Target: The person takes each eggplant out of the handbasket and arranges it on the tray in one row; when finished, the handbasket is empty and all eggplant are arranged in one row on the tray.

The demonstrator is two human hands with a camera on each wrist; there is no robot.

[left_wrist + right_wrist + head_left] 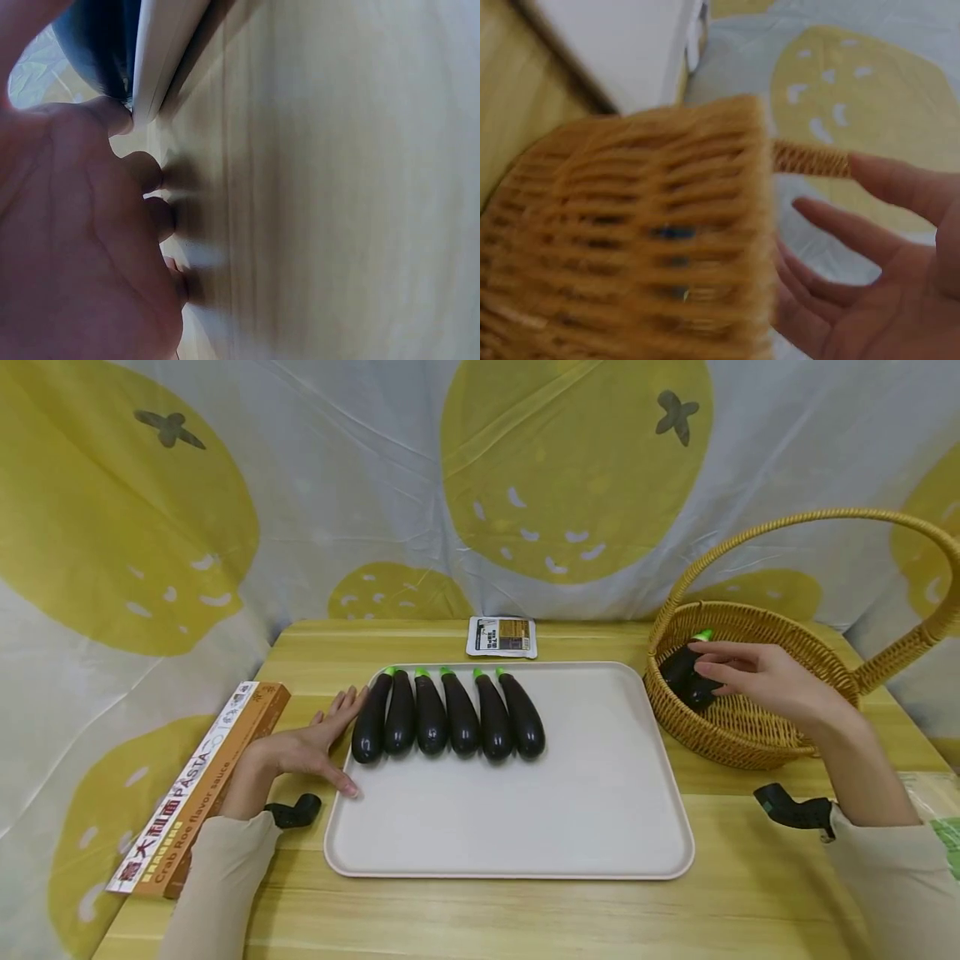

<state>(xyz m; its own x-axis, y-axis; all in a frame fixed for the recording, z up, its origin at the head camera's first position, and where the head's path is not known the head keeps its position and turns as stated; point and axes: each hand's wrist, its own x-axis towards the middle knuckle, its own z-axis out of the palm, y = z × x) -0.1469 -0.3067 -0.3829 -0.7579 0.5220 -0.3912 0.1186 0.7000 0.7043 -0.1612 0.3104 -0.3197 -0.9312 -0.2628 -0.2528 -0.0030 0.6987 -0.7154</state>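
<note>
Several dark eggplants (431, 714) with green stem ends lie side by side in a row across the upper left of the white tray (495, 827). My left hand (307, 752) rests at the tray's left rim with fingers spread, fingertips close beside the leftmost eggplant (371, 720). In the left wrist view, its fingertips meet the wooden table (337, 187). Over the wicker basket (697, 739) at the right, my right hand (765, 681) reaches in at the rim, fingers extended and apart. Below its fingertips are eggplants (677, 668) inside the basket, partly hidden by the hand.
A tall handle (802, 515) arches over the basket. At the far left lies a long pasta box (198, 785), beside the left forearm. A small flat packet (501, 637) lies behind the tray. A curtain (360, 485) with yellow fruit prints hangs behind the table.
</note>
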